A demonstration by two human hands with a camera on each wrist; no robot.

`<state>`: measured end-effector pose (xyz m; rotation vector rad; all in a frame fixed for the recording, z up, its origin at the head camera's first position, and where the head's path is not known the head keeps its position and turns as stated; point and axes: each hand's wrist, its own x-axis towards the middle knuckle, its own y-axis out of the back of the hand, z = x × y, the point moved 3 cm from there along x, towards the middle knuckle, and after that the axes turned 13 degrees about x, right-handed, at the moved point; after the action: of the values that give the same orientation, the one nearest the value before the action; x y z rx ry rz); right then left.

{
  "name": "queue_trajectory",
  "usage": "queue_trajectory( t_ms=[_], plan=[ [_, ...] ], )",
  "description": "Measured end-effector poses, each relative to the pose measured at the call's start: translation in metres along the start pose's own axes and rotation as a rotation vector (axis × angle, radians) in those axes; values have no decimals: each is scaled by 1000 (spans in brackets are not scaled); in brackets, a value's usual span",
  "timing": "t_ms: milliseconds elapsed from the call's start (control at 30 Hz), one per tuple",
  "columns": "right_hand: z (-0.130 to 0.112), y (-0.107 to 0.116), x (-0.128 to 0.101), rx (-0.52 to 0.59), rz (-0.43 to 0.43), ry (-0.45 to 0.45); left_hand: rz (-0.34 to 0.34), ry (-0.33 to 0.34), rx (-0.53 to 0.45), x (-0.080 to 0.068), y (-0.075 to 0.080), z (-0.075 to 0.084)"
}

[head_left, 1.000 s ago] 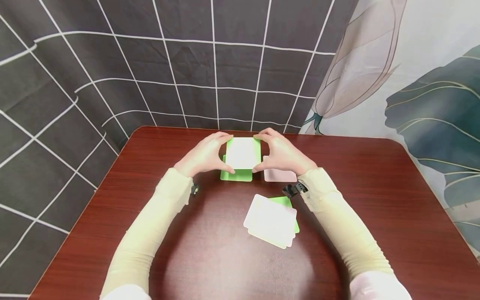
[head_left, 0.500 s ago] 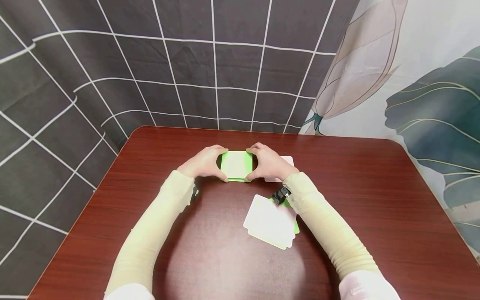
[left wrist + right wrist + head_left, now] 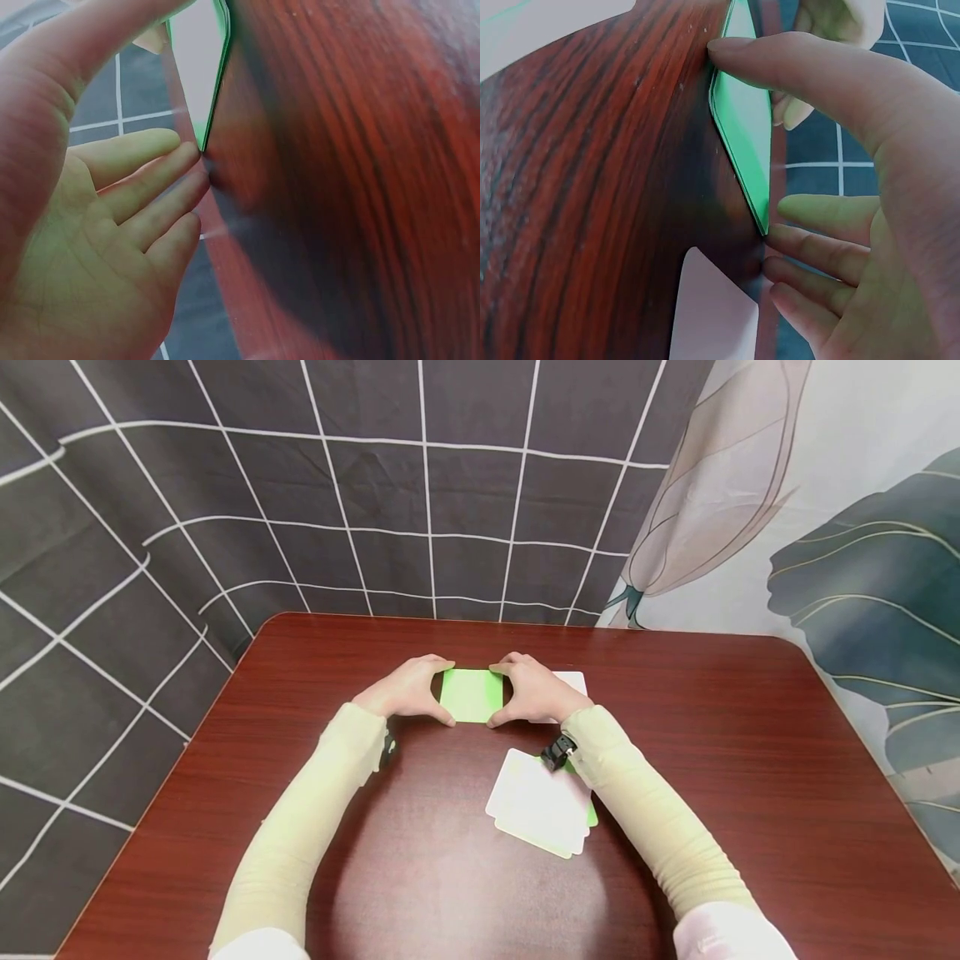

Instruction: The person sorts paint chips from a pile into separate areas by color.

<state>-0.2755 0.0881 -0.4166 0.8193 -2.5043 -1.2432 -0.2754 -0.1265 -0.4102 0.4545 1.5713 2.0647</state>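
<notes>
A small stack of bright green cards (image 3: pixel 471 696) lies on the table between the two hands, its edges lined up one over another. My left hand (image 3: pixel 405 687) holds the stack's left side, thumb at the near corner and fingers at the far corner. My right hand (image 3: pixel 542 689) frames the right side the same way. In the left wrist view, fingertips (image 3: pixel 191 154) meet the far corner of the cards. The right wrist view shows the right thumb (image 3: pixel 739 54) over the near edge and more than one layer in the green stack (image 3: pixel 742 135).
A pale pink card (image 3: pixel 573 681) lies just right of the stack, partly covered by the right hand. Nearer the person is a fanned pile of white cards (image 3: pixel 542 806) with a green one beneath. Grey gridded cloth (image 3: pixel 472 485) hangs behind the dark red table (image 3: pixel 712 735).
Both hands have brought the upper green card, which looked whitish, down toward the person and onto the green card below. The two now lie aligned, and the hands stay at their sides.
</notes>
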Motion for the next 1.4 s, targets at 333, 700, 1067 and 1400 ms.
queue_trajectory(
  t_ms=[333,700,1067,1400],
  plan=[
    [0,-1,2,-7,4,-1,7,-7,-18,0,-1,-2],
    [-10,20,-15,7,79,30,94,15,-31,-3,3,11],
    [-16,40,-45,41,166,54,148,13,-69,-13,13,34],
    [-22,47,-70,21,205,81,196,-32,-100,-24,11,53]
  ],
)
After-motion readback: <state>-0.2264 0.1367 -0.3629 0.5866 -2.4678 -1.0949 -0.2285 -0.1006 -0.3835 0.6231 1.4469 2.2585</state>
